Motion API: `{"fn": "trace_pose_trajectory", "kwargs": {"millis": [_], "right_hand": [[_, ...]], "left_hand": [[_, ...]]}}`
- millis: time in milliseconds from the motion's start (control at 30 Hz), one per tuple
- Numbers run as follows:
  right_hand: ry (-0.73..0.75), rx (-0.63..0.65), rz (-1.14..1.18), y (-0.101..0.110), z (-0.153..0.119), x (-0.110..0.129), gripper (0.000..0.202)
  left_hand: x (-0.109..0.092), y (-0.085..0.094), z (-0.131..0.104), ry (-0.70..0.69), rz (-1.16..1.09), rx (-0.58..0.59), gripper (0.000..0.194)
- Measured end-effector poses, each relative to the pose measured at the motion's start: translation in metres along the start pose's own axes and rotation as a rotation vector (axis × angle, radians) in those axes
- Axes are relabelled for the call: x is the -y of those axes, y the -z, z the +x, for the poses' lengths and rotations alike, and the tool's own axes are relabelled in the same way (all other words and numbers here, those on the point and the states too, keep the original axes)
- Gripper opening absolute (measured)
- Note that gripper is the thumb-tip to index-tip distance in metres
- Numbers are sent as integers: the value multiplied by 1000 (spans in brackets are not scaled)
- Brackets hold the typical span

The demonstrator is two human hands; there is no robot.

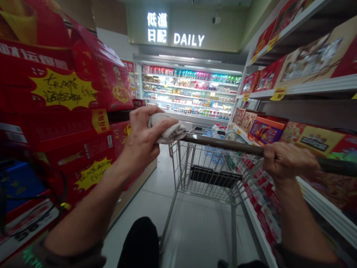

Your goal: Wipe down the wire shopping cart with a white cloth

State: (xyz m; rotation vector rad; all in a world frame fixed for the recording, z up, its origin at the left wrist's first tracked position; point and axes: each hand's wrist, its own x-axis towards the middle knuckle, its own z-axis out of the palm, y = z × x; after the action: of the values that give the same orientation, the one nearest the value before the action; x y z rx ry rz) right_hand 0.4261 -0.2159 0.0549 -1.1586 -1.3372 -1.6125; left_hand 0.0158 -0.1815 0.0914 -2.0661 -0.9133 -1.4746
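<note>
A metal shopping cart (206,186) stands in front of me, its dark handle bar (231,143) crossing the view and tilting down to the right. My left hand (145,136) is closed around a light, crumpled cloth (167,128) near the bar's left end. The fingertips are partly hidden behind the cloth. Further right, my right hand (287,160) is wrapped round the bar itself. Clear plastic bottles (216,152) show beyond the wire of the cart.
Stacked red boxes (64,141) with yellow price signs rise close on the left. Shelves (315,87) of boxed goods run along the right side. Ahead is a lit refrigerated display (192,89). Pale tiled floor (156,190) shows between the stacked boxes and the cart.
</note>
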Motion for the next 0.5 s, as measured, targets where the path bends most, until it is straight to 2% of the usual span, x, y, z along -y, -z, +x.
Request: {"fn": "trace_pose_trajectory", "kwargs": {"millis": [100,167,233,367,500], "right_hand": [[-45,34,14,-2,-7,-9,34],[-61,14,34,-5,-12,-18,35],[-77,-3,48,-10,-19,-29,35],[-175,43,89,-21,-35,-63,32],[-298,133,158,-29,-50,-103,29]], "left_hand": [[28,12,2,-117,-8,64,42],[46,14,2,-102,-52,97,41],[57,12,-1,-35,-198,180,47],[51,-7,-7,117,-521,356,55],[37,-45,-12,137,-600,430,51]]}}
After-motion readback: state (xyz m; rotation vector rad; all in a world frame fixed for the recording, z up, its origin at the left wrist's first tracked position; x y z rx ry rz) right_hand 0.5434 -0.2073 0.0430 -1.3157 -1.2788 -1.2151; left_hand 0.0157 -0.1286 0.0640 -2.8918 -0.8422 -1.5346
